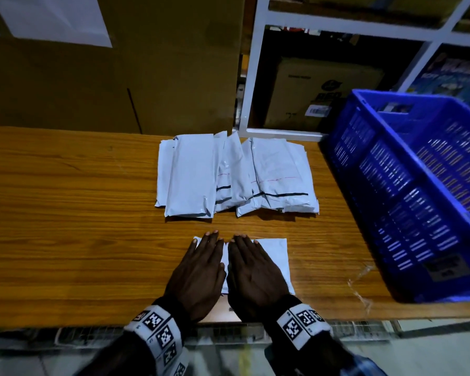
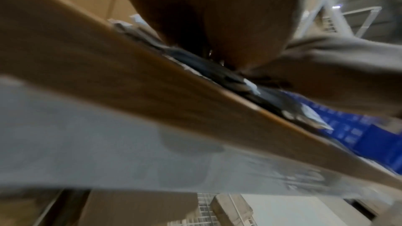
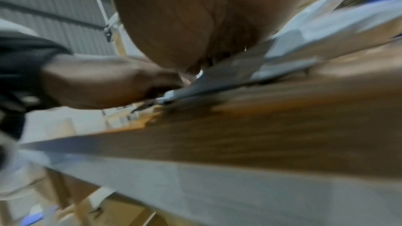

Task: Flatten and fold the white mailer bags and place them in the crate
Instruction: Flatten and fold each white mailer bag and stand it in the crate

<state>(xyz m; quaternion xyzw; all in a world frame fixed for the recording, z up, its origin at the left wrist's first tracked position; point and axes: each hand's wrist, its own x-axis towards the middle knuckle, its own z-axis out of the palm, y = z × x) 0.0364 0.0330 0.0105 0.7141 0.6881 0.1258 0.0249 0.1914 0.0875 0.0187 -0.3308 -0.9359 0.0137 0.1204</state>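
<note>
Pressing bag flat on worktop near crate, left hand and right hand both spread wide, sweeping outward for a crisp fold.

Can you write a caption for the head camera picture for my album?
Both hands, left hand and right hand, press a white plastic mailer bag flat on the wooden table.

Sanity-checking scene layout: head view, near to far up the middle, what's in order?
Left hand and right hand pressing flat on a white mailer bag → bare wooden table → pile of mailer bags → cardboard box.
</note>
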